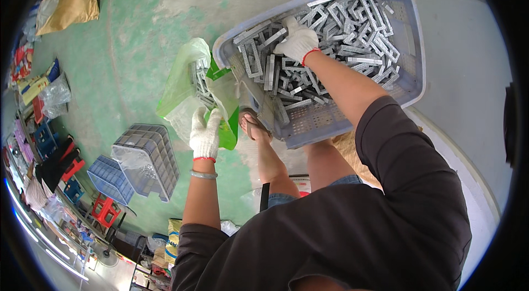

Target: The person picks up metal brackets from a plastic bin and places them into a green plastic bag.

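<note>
My left hand (204, 132), in a white knit glove with a red cuff, closes on the near rim of a pale and bright green plastic bag (182, 79). The bag's mouth gapes, and grey metal pieces (201, 79) lie inside it. My right hand (298, 40), gloved the same way, reaches into a grey-blue plastic crate (319, 136) heaped with grey metal frames (347, 32). Between its thumb and fingers sits a grey metal bar (273, 37); the fingertips are partly hidden among the pieces.
The crate rests by a grey table (457, 54) on the right. On the green floor at left stand a grey crate (151, 159) and a blue crate (110, 180). A red stool (106, 210), tan sacks (69, 9) and cluttered shelves line the far left. My sandalled foot (253, 126) is beside the bag.
</note>
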Tool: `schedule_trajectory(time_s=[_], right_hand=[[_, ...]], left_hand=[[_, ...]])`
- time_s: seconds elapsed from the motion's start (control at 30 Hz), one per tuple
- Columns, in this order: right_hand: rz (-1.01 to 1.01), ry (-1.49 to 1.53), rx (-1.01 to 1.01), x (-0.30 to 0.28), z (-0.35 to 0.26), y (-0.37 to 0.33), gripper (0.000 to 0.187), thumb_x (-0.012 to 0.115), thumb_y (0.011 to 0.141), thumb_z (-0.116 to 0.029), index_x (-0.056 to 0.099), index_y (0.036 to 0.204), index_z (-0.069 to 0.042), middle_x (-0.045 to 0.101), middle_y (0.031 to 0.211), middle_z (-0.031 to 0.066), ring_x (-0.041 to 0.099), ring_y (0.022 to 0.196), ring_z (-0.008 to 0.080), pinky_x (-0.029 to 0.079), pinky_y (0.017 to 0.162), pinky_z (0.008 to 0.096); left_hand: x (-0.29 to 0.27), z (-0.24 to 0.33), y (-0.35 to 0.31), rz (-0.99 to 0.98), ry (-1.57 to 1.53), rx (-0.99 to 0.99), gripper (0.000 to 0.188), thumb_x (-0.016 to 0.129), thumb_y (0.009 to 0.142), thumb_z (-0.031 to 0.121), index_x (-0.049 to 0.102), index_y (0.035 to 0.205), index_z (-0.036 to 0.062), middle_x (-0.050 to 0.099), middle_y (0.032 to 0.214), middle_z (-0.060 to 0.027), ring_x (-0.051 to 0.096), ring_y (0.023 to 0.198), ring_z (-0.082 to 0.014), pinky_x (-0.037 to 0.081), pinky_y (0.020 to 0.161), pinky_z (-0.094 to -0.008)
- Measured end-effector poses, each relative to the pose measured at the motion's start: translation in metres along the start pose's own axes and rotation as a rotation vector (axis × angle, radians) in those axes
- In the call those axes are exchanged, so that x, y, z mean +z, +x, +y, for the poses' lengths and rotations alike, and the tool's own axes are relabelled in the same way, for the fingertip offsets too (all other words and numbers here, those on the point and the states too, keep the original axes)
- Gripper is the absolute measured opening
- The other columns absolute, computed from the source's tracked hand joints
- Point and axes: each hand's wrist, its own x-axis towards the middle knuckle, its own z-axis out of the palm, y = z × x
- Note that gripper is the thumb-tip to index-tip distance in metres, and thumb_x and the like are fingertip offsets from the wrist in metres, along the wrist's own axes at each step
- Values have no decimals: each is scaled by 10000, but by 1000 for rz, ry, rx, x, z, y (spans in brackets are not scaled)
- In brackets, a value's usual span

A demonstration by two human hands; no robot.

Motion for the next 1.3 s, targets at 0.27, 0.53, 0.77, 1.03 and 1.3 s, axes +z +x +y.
schedule_trajectory(time_s=[0.27,0.53,0.77,1.03,1.3], right_hand=[[-70,-216,-252,-8,9,15,569,804,632,-422,673,1100,-127,701,1047,178,671,999,352,540,856,459],[-145,-324,-376,-21,-2,11,430,689,719,-301,675,1092,-88,708,988,191,681,950,388,554,805,482],[130,-69,-470,-47,26,-14,371,742,759,-392,670,942,-77,710,858,140,706,785,281,550,714,419],[-253,1012,-154,-109,24,-105,241,729,813,-128,659,1021,-30,699,833,32,574,562,46,432,407,198],[-458,1129,-241,-123,10,-149,232,746,847,-180,651,992,-27,607,749,-4,533,480,49,452,405,193]], left_hand=[[2,22,-28,-42,-229,-47,602,732,896,275,506,1365,-26,566,1347,-146,540,1225,-213,417,1031,-319],[4,43,-58,-23,-363,96,468,715,917,192,554,1305,-14,620,1179,-89,574,1042,-151,470,906,-283],[18,54,-63,-51,-376,112,460,670,951,166,520,1337,-34,607,1251,-101,571,1139,-166,448,995,-305],[60,114,-60,-258,-557,290,567,698,917,93,437,1404,-36,593,1235,-135,593,1049,-163,489,923,-290],[61,150,-78,-404,-633,262,379,657,911,79,584,1269,-21,663,1095,-93,603,1006,-130,472,913,-275]])
